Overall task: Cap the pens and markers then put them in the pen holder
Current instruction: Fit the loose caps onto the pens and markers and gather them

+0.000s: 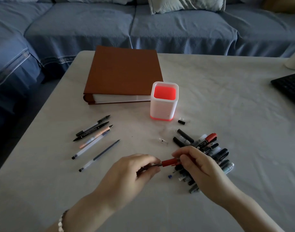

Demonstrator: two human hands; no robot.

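Pen: the pen [152,165] is pinched in the left hand [138,168] above the table [227,114], tip pointing right.
Cap: the red cap [171,162] is gripped by the right hand [198,163], its mouth at the tip (blur hides whether it is seated).
Axis: pen and cap share one left-to-right line, so closing probably means pushing the hands together.
Holder: the pen holder [164,104] stands upright, well beyond both hands and slightly nearer the right.

A white, red-lined pen holder [163,107] is standing upright mid-table, five uncapped pens [90,144] are lying to its near left, a heap of markers and caps [210,148] near right, and a red pen [170,162], seemingly half-capped, is hovering nearest.
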